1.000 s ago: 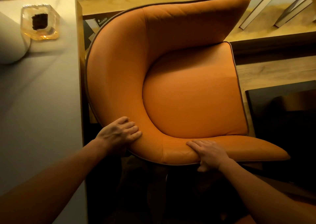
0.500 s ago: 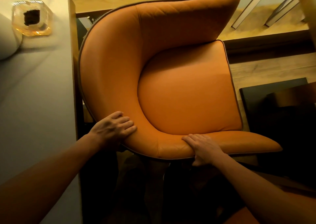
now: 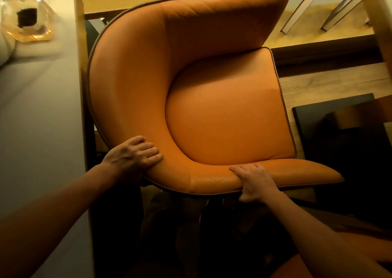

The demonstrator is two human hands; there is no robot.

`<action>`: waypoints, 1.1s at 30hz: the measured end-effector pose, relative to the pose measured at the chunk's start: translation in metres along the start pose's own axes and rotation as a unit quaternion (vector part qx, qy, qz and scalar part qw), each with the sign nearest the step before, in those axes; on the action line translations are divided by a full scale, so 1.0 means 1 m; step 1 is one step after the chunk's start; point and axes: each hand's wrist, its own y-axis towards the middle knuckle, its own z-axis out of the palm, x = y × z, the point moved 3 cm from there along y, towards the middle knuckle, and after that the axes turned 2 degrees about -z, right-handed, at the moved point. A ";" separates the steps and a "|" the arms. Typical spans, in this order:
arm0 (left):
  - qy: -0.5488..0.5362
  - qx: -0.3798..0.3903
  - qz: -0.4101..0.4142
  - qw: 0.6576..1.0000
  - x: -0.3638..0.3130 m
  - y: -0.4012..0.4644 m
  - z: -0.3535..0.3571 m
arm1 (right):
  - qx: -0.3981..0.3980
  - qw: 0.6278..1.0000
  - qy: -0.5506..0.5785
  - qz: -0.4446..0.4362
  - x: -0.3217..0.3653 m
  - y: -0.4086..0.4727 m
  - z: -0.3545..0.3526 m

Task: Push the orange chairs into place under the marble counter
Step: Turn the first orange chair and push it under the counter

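An orange leather chair with dark piping fills the middle of the view, seen from above. Its curved backrest runs along the pale counter on the left, nearly touching the counter's edge. My left hand grips the backrest's lower left curve, fingers over the top. On the near armrest rim my right hand is clamped, thumb underneath. The chair's legs are hidden in shadow.
A glass ashtray sits on the counter at the far left corner. A wooden floor and a dark step lie beyond the chair. A dark panel stands to the right. Another orange surface shows at the bottom right.
The chair has shifted left and slightly away, closer to the counter's edge. Both hands stay clamped at the same spots on it.
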 end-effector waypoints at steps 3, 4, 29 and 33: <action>0.006 -0.005 0.018 1.000 0.000 0.000 0.000 | -0.018 1.000 0.014 0.009 0.000 -0.003 -0.003; 0.011 -0.009 0.025 1.000 0.000 0.000 0.001 | -0.022 1.000 0.015 0.010 0.000 -0.004 -0.004; 0.032 0.115 0.032 0.992 -0.076 0.105 -0.005 | -0.035 0.996 0.048 0.059 -0.108 -0.074 0.017; 0.028 0.098 0.028 0.994 -0.084 0.116 -0.008 | -0.042 0.997 0.046 0.052 -0.121 -0.078 0.017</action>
